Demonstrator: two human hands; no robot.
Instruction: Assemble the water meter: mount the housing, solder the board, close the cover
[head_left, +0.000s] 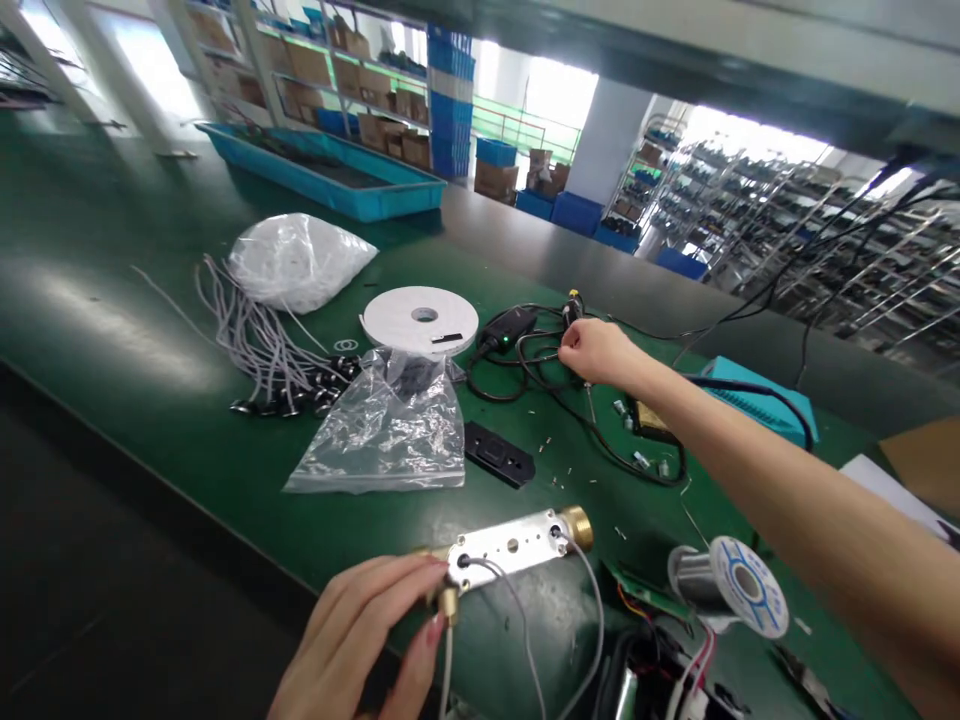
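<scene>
My left hand (360, 630) grips the near end of a metal block with brass fittings (517, 542) that lies on the green table (112, 300); two grey wires run out of the block toward me. My right hand (596, 352) is stretched out to the far side, fingers pinched closed on something small among the black cables (525, 375) beside a black power adapter (508, 326) with a green light. What the fingers hold is too small to name.
A solder spool (739, 580), a green circuit board (637, 592), a clear plastic bag (390, 425), a white tape reel (420, 318), a bundle of grey wires (262, 350), a black flat part (499, 455) and a blue tray (330, 170) are on the table.
</scene>
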